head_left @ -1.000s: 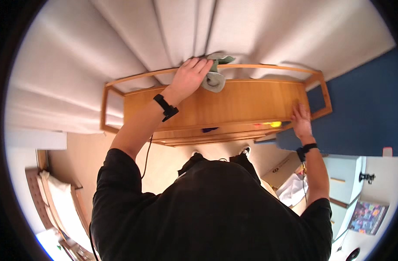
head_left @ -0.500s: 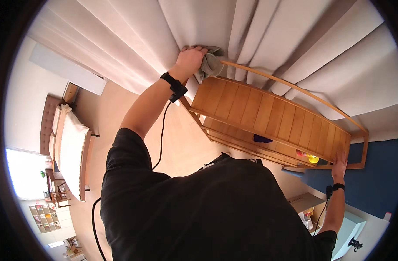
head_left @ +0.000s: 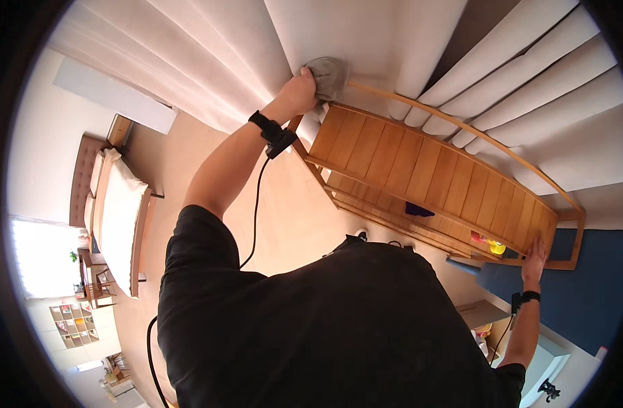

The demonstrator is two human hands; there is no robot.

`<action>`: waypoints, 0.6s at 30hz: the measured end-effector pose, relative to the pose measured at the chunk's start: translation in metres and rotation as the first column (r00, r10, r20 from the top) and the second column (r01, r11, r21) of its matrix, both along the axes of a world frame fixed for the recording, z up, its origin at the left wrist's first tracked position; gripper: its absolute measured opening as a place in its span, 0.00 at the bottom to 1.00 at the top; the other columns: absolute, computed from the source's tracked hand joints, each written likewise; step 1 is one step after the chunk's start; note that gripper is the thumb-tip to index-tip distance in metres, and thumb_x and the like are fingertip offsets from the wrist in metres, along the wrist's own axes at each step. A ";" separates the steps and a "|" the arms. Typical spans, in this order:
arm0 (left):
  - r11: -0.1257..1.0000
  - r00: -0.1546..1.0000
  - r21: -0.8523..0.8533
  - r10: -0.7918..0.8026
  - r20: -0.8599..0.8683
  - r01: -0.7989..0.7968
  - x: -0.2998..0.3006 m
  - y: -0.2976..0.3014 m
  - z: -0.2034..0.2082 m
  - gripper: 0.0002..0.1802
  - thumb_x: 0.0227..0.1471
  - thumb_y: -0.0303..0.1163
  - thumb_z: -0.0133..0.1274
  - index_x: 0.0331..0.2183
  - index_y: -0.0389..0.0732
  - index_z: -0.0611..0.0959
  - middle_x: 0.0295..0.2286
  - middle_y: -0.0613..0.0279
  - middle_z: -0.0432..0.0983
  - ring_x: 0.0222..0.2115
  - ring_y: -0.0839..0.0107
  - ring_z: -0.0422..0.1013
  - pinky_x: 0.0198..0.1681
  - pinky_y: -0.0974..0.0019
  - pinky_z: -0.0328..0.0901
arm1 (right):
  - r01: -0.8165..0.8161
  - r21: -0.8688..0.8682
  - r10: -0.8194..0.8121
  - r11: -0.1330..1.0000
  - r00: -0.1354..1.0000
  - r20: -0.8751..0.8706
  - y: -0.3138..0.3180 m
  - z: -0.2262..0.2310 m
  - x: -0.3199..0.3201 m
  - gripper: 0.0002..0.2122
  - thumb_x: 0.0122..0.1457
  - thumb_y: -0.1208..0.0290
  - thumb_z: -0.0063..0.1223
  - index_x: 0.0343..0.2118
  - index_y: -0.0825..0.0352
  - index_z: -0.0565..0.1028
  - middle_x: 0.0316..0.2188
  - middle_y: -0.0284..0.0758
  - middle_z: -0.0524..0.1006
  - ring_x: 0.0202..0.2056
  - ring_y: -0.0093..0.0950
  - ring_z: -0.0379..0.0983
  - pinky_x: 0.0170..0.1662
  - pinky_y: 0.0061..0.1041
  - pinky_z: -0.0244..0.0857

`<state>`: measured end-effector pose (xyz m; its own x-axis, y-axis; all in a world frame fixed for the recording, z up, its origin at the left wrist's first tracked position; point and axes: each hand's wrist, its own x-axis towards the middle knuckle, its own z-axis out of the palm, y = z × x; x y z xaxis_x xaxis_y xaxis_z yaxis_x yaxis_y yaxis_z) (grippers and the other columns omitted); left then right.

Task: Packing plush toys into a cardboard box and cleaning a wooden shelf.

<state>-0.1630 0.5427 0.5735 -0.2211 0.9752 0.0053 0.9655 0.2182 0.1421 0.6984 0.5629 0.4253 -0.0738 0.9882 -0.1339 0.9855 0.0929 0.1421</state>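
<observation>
My left hand (head_left: pixel 299 94) grips a grey-green cloth (head_left: pixel 330 76), bunched at the far left corner of a wooden slatted shelf unit (head_left: pixel 420 158). Part of the cloth bulges past my knuckles toward the curtain, and the fingers on its far side are hidden. At the unit's right end, my right hand (head_left: pixel 534 260) lies on the top slats with its fingers stretched out and holds nothing. A curved wooden rail (head_left: pixel 461 124) runs along the unit's back edge. On the lower shelf are a dark purple item (head_left: pixel 419 210) and a yellow item (head_left: pixel 497 247).
Pale curtains (head_left: pixel 209 47) hang behind the unit. A dark blue panel (head_left: pixel 577 299) stands at the right, near an open cardboard box (head_left: pixel 480 314). A bed (head_left: pixel 119 217) is off to the left. Black cables run from my wrist straps.
My left hand has shifted slightly, and the cloth now bulges upward in a rounder shape. My right hand stays at the unit's right end. The curtain folds hang differently.
</observation>
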 end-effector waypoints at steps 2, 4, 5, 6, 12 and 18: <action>0.997 0.998 -0.040 0.060 0.013 -0.059 0.005 -0.015 0.008 0.26 0.48 0.34 0.64 0.40 0.25 0.72 0.31 0.32 0.80 0.39 0.38 0.78 0.43 0.43 0.73 | -0.009 -0.028 0.010 1.000 0.999 0.051 0.000 0.001 0.004 0.23 0.72 0.75 0.40 0.70 0.65 0.63 0.74 0.39 0.55 0.73 0.38 0.49 0.74 0.40 0.44; 0.999 1.000 -0.049 0.017 0.026 -0.016 -0.006 -0.040 0.000 0.25 0.49 0.32 0.64 0.42 0.26 0.71 0.31 0.33 0.80 0.39 0.37 0.77 0.43 0.43 0.73 | -0.018 -0.032 0.019 0.999 1.000 0.019 0.013 -0.003 0.011 0.24 0.71 0.76 0.40 0.69 0.66 0.63 0.74 0.38 0.54 0.72 0.38 0.51 0.73 0.39 0.46; 0.998 0.999 -0.057 -0.026 0.036 0.028 -0.008 -0.061 -0.002 0.25 0.49 0.31 0.63 0.44 0.28 0.71 0.32 0.34 0.80 0.38 0.35 0.77 0.43 0.42 0.72 | -0.025 -0.040 0.026 0.999 1.000 0.017 0.014 -0.004 0.008 0.24 0.71 0.76 0.40 0.69 0.66 0.63 0.74 0.38 0.54 0.72 0.38 0.51 0.73 0.39 0.46; 0.998 0.999 -0.066 -0.010 0.046 0.013 0.002 -0.083 0.006 0.25 0.49 0.30 0.63 0.44 0.28 0.72 0.32 0.34 0.80 0.39 0.36 0.77 0.43 0.42 0.72 | -0.024 -0.024 0.024 0.999 1.000 0.009 0.009 -0.004 0.008 0.24 0.71 0.76 0.40 0.69 0.67 0.63 0.74 0.38 0.54 0.72 0.39 0.52 0.73 0.39 0.45; 0.891 0.852 0.360 0.054 0.521 -0.277 0.025 -0.171 -0.064 0.24 0.52 0.21 0.59 0.51 0.39 0.72 0.38 0.35 0.80 0.45 0.37 0.75 0.43 0.47 0.72 | -0.038 -0.009 0.039 0.999 0.996 0.082 0.003 0.000 0.005 0.25 0.69 0.78 0.41 0.69 0.68 0.62 0.74 0.39 0.54 0.72 0.40 0.51 0.74 0.40 0.42; 0.802 0.779 0.478 -0.027 0.627 -0.357 0.033 -0.163 -0.219 0.20 0.57 0.30 0.60 0.51 0.41 0.80 0.52 0.49 0.76 0.56 0.54 0.69 0.62 0.53 0.63 | -0.197 -0.043 0.194 0.979 0.979 -0.070 -0.015 -0.006 -0.088 0.27 0.68 0.76 0.43 0.71 0.64 0.60 0.74 0.40 0.53 0.74 0.39 0.49 0.75 0.43 0.40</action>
<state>-0.1301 0.3796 0.3543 -0.5233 0.7853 0.3310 0.6008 0.0645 0.7968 0.6103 0.5481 0.4190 -0.2750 0.9461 -0.1711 0.9546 0.2899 0.0690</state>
